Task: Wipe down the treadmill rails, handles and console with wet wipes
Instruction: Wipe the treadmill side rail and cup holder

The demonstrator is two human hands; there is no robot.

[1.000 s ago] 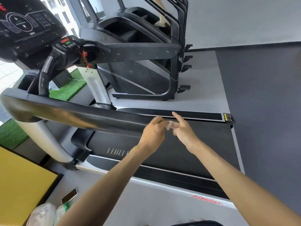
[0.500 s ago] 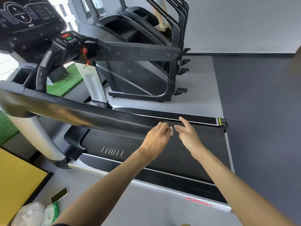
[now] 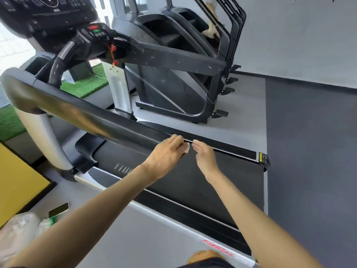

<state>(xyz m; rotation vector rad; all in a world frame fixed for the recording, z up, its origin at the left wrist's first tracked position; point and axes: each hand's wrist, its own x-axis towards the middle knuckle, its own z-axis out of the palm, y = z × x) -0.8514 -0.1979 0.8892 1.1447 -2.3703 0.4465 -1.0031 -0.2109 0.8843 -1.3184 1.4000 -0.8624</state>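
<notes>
Both arms reach out over the treadmill. The left hand curls at the end of the near rail, gripping a small white wipe there. The right hand hangs just beside it, fingers loosely bent, holding nothing. On the floor lie a plastic bag, its contents unclear, a green-marked pack and a phone.

Rail: long glossy black side rail, slanting diagonally.
Wipe: small crumpled white wet wipe, pinched in the left hand at the rail's free end.
Console: black console panel, top left, cropped.
</notes>
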